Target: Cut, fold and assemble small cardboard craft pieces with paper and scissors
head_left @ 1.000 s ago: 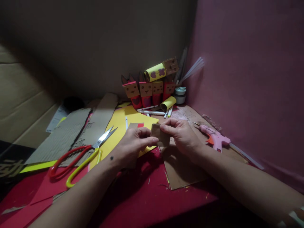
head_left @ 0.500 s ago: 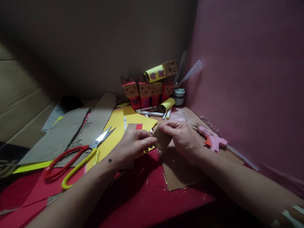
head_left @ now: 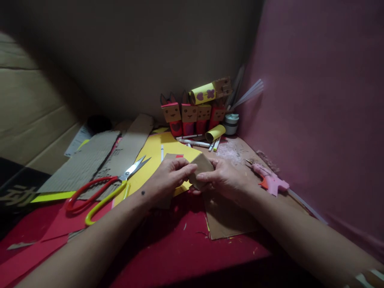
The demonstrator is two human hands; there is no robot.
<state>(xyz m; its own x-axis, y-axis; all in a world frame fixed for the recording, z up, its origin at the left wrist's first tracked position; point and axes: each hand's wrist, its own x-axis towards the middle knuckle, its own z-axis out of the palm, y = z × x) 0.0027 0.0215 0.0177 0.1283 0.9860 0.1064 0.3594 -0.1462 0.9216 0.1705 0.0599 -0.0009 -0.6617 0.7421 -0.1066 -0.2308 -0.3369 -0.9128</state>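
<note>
A small piece of brown cardboard [head_left: 203, 168] is pinched between both my hands, tilted above the table. My left hand [head_left: 177, 172] grips its left edge, thumb on the near face. On the right side my right hand [head_left: 223, 176] closes on it, its thumb lying across the front. Beneath my right hand lies a larger flat cardboard sheet [head_left: 225, 224]. A yellow paper sheet [head_left: 150, 156] spreads behind my left hand, with a cardboard piece bearing a red patch [head_left: 179, 156] on it. Scissors [head_left: 111, 188] with one red and one yellow handle lie left of my left arm.
Several animal figures [head_left: 189, 114] with cardboard heads stand at the back, another lying on top. Before them are a yellow tube [head_left: 215, 133] and markers [head_left: 195, 142]. A pink glue gun [head_left: 271, 180] lies right. Corrugated cardboard [head_left: 81, 164] and red paper [head_left: 57, 236] lie left.
My right hand has shifted lower on the small cardboard piece, its thumb now across the front. The piece has turned and faces me more. The whole view has shifted slightly.
</note>
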